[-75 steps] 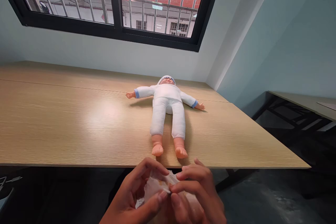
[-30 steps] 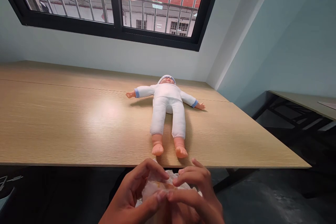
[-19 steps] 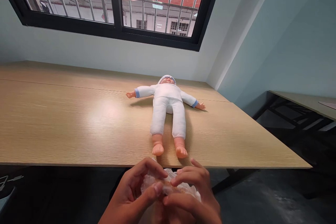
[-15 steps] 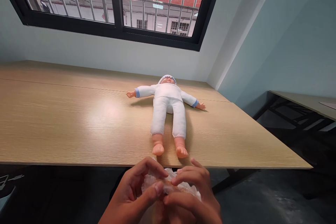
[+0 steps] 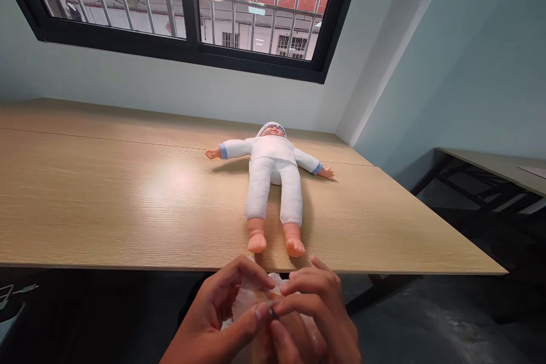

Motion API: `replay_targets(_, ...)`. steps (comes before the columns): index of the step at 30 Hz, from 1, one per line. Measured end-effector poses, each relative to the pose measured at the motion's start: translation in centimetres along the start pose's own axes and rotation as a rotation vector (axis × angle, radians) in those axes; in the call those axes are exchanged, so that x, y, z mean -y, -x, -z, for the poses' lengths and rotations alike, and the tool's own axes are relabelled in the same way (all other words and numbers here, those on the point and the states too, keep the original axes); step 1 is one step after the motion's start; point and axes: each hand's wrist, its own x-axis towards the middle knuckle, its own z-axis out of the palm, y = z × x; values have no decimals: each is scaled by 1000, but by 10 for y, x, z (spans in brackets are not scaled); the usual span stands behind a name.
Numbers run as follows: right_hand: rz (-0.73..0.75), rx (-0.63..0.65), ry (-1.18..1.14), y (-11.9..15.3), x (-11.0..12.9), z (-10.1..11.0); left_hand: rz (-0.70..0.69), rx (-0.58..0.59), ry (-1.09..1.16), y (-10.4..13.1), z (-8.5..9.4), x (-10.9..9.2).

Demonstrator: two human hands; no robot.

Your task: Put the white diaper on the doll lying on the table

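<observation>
Below the table's front edge, my left hand [image 5: 226, 307] and my right hand [image 5: 318, 298] are close together, both closed on a thin, crumpled, translucent plastic bag [image 5: 251, 294]. Thumbs and fingertips of both hands pinch it near its middle. A small dark, shiny bit shows between the fingertips; what it is I cannot tell. Something pale orange shows through the plastic. Just beyond my hands, a baby doll [image 5: 275, 168] lies on its back, arms spread, feet toward me. It wears a white suit with blue cuffs and a white cap.
The doll rests on a light wood table [image 5: 128, 199], its feet near the front edge. Behind the table is a wall with a black-framed, barred window [image 5: 194, 51]. Another table [image 5: 490, 165] stands at the right, with dark legs under it.
My right fingers and thumb have shifted a little at the pinch, and the plastic bag has been folded differently. The small dark bit now shows more plainly. The doll has not moved.
</observation>
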Motion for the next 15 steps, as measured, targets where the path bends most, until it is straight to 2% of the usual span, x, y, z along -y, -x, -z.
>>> replay_targets(7,-30,29,34,-3,3,4,19,62,-9,-1,4,5)
replay_targets(15,-31,39,49,3,-1,4,35,60,16,3,2,2)
